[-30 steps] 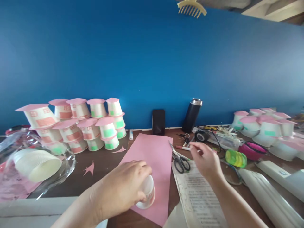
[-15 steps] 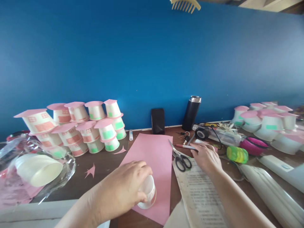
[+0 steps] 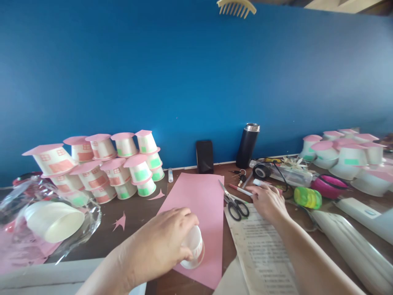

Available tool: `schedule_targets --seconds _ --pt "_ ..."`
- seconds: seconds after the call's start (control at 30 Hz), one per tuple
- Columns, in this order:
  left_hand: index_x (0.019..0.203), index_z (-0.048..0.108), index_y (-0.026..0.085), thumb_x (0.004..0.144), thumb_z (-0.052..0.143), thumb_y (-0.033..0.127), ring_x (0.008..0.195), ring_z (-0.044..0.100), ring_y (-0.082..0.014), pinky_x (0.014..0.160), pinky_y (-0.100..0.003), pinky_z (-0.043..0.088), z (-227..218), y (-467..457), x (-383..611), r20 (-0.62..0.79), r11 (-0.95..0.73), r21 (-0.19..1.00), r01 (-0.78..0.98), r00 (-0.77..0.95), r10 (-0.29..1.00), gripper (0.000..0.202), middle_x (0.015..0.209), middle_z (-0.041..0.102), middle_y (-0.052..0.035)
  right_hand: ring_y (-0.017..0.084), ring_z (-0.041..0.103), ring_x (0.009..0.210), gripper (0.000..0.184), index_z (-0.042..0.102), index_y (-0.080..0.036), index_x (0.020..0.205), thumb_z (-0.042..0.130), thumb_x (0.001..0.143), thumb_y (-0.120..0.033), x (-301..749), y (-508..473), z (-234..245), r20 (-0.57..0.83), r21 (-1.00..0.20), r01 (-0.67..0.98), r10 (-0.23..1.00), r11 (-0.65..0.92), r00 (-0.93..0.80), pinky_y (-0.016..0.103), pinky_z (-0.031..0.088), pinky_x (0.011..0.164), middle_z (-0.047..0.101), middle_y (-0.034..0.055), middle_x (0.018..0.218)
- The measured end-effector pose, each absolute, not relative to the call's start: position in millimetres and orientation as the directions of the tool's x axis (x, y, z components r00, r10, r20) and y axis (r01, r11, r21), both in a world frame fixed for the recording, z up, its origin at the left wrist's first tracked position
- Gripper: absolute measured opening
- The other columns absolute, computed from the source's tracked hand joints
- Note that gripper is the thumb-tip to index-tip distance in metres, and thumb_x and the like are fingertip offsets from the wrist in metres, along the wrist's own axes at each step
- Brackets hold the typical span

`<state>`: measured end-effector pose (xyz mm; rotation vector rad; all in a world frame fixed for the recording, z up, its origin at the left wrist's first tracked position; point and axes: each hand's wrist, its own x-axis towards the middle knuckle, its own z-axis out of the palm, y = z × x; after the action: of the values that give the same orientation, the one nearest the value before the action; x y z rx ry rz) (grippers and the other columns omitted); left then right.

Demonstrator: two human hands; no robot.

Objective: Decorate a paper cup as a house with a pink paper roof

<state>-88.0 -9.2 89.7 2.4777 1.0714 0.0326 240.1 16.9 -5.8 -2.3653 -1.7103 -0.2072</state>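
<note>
My left hand (image 3: 172,237) is wrapped over a white paper cup (image 3: 193,250) that rests upside down on a long pink sheet of paper (image 3: 202,196). Red lines are drawn on the cup's side. Beyond the scissors, my right hand (image 3: 270,203) is closed at the near end of a marker (image 3: 241,190) with a red end and a pale barrel; its fingers are partly hidden. Black-handled scissors (image 3: 236,207) lie between the pink sheet and a printed paper (image 3: 260,241), blades pointing away.
At left stand stacked cups (image 3: 116,172) with pink paper tops, beside plain cups (image 3: 55,221) in clear plastic. A phone (image 3: 204,156) and black flask (image 3: 248,145) stand by the blue wall. More cups (image 3: 350,159), a green-yellow roll (image 3: 308,198) and a magenta item (image 3: 328,187) are at right.
The marker has turned slightly, and my right hand has shifted a little to the right along it. My left hand keeps its hold on the cup; the view has moved slightly.
</note>
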Motion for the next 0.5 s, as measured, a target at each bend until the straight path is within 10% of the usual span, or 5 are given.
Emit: schedule_targets --seconds 0.5 --pt "0.091 0.054 0.026 0.066 0.053 0.016 0.086 0.053 -0.017 0.072 -0.029 0.035 84.4 -7.2 -89.6 -0.139 -0.594 0.411 0.691 0.692 0.709 0.026 0.093 0.056 0.0026 0.022 0.063 0.101 0.027 0.06 -0.018 0.116 0.059 0.093 -0.031 241.8 18.4 -11.4 0.185 -0.08 0.918 0.899 -0.39 0.398 0.043 0.053 0.085 0.061 0.0074 0.12"
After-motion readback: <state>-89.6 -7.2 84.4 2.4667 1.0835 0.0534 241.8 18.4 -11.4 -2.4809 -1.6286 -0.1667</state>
